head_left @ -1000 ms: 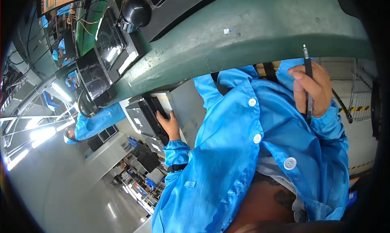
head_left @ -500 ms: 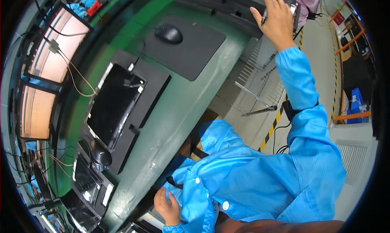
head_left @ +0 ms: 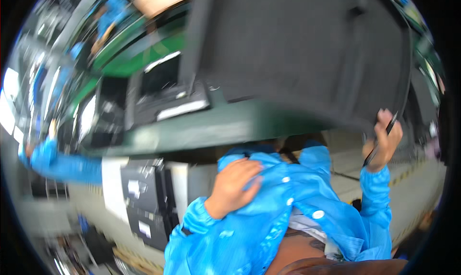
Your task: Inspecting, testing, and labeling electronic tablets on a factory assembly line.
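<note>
A slim black pen is held in my right hand, slanting up past the fingers. That hand is at the lower right corner of a large black tray-like panel, which fills much of the upper view. Blur hides whether its fingers also grip the panel's edge. My left hand is in front of my blue smock, fingers extended and nothing visible in it. It is well apart from the panel.
Beneath the panel runs the green bench. To its left, dark screens sit on black holders. Black boxes are stacked at lower left. A co-worker's blue sleeve reaches in from the left.
My view has swung round, and the black panel now covers much of the bench area. My right hand, still with the pen, is closer to my body. My left hand is in front of my smock.
</note>
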Available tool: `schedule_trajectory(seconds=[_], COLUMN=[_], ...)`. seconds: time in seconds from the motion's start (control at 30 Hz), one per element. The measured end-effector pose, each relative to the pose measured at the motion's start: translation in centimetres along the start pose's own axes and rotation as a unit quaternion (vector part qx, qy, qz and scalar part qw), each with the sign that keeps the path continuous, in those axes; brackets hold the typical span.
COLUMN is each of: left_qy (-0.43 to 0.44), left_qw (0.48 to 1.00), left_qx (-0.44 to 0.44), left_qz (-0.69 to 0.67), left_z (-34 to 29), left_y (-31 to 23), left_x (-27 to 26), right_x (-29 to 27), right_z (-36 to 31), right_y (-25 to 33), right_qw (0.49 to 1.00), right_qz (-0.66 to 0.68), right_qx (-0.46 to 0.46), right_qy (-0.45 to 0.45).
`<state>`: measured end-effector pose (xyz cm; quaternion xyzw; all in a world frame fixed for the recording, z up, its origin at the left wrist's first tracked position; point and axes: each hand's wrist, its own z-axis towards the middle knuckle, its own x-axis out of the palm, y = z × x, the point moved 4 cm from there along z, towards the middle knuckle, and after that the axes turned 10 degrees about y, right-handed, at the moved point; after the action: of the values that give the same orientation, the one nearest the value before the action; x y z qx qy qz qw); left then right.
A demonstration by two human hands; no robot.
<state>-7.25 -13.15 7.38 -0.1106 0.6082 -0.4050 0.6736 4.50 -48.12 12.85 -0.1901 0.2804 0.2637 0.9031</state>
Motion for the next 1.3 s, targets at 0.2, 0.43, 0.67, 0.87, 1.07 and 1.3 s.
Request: schedule_trajectory(seconds=[0.2, 0.43, 0.67, 0.87, 1.07, 1.3], left_qy=[-0.147, -0.189, -0.186, -0.189, -0.318, -0.168], left_qw=[0.944, 0.651, 0.637, 0.663, 0.832, 0.917], left_qx=[0.184, -0.562, -0.689, -0.688, -0.386, -0.178], left_qz=[0.229, 0.474, 0.29, 0.225, 0.241, 0.316], left_z=[-9.1, -22.5, -30.8, -30.6, -20.1, 0.1], left_y=[-6.7, -1.7, 2.6, 1.5, 1.1, 12.1], left_x=[-3.7, -10.6, -9.5, -11.2, -12.0, -13.3], right_x=[7.4, 12.7, 15.7, 13.5, 15.0, 17.9], right_z=[7.9, 15.9, 14.3, 14.2, 12.8, 11.5], right_y=[20.9, 47.1, 51.6, 37.1, 21.0, 18.7], right_qw=[0.887, 0.663, 0.662, 0.774, 0.908, 0.923], right_qz=[0.368, 0.571, 0.556, 0.505, 0.291, 0.245], right_qx=[-0.279, -0.478, -0.463, -0.258, -0.042, -0.084], right_qy=[0.009, 0.08, 0.194, 0.281, 0.3, 0.284])
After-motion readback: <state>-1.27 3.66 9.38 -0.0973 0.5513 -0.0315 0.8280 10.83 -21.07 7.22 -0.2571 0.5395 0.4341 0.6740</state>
